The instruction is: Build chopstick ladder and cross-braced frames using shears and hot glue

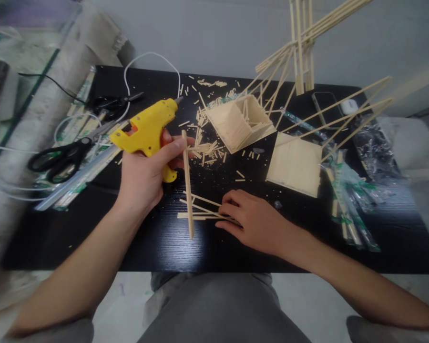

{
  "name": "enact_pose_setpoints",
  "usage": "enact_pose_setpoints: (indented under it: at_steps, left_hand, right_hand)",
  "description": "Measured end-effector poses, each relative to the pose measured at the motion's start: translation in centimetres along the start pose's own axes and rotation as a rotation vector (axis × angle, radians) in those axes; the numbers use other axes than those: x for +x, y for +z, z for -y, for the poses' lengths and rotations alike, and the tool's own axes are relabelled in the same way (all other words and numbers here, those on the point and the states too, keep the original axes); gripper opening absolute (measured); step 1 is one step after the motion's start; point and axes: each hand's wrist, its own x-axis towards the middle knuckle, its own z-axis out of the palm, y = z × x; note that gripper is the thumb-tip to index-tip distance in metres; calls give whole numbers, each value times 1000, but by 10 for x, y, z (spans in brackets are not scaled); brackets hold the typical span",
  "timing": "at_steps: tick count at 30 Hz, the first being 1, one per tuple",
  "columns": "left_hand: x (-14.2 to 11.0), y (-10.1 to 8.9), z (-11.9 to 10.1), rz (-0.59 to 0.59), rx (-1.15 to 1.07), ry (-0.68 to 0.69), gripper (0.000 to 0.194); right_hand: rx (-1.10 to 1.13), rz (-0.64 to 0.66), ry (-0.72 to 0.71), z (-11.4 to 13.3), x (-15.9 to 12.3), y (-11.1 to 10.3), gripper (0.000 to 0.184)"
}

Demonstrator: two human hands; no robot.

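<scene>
My left hand is closed round a yellow hot glue gun, its nozzle pointing up and away to the right. Between the same hand's thumb and fingers a pale wooden stick, which looks like a few chopsticks side by side, hangs down over the table. My right hand rests low on the black table, fingers curled onto the ends of several loose thin wooden sticks. These fan out to the left, behind the hanging stick. Its fingertips partly hide the stick ends.
Beyond my hands stands a stick-built structure with a hollow wooden box and a square panel. Cut stick bits litter the table. Black scissors and wrapped chopsticks lie left; more wrapped chopsticks and a phone lie right.
</scene>
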Motion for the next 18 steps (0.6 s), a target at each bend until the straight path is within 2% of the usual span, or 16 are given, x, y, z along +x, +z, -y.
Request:
enact_pose_setpoints:
  at_steps: [6,10,12,18]
  left_hand:
    - [-1,1,-1,-18,9,-25,22]
    - [-1,1,-1,-12,-8,-23,23]
    - [-1,0,-1,-14,-21,-27,24]
    - [-1,-1,-3,-5,-35,-23,23]
  right_hand:
    - [-127,-10,14,4,4,6,10]
    - [-230,-14,-7,7,5,8,15]
    - [-212,-10,11,8,4,4,17]
    - [95,-34,335,8,-1,-11,8]
